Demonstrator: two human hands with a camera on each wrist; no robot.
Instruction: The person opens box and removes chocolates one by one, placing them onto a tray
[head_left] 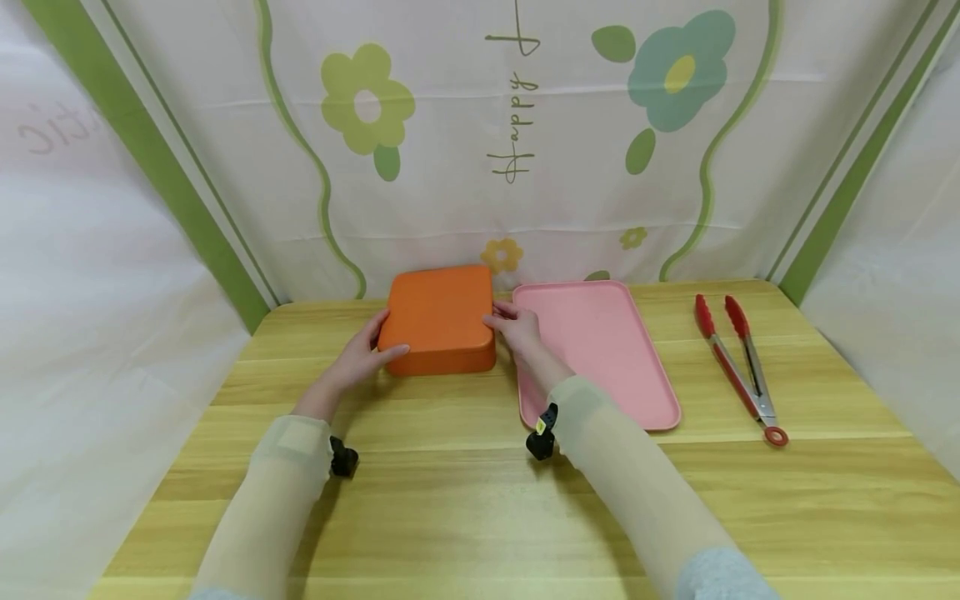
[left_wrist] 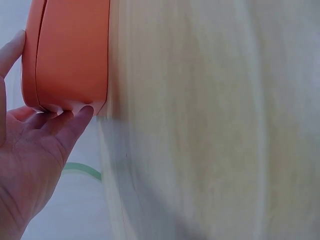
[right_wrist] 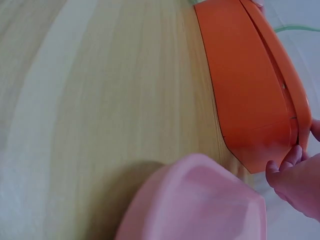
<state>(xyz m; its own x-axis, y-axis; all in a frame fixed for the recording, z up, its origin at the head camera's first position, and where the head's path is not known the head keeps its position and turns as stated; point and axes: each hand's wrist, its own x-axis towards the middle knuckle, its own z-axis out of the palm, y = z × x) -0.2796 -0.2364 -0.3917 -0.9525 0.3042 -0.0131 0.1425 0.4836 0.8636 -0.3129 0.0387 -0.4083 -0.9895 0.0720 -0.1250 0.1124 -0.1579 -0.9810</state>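
Note:
An orange lidded box (head_left: 442, 312) sits on the wooden table near its far edge. At its left side, my left hand (head_left: 352, 360) holds the box, the thumb on the lid's near corner and the fingers against the side wall. On the opposite side my right hand (head_left: 521, 332) pinches the lid's edge, thumb on top and fingertips (right_wrist: 294, 156) at the seam. A narrow dark gap shows between the lid (right_wrist: 281, 60) and the box body (right_wrist: 245, 90) in the right wrist view. What is inside the box is hidden.
Right of the box lies a pink tray (head_left: 600, 350), partly under my right forearm. Red-tipped metal tongs (head_left: 742, 367) lie spread farther right on the table (head_left: 450, 500). A flower-printed curtain (head_left: 450, 192) hangs close behind the far edge, with white cloth at both sides.

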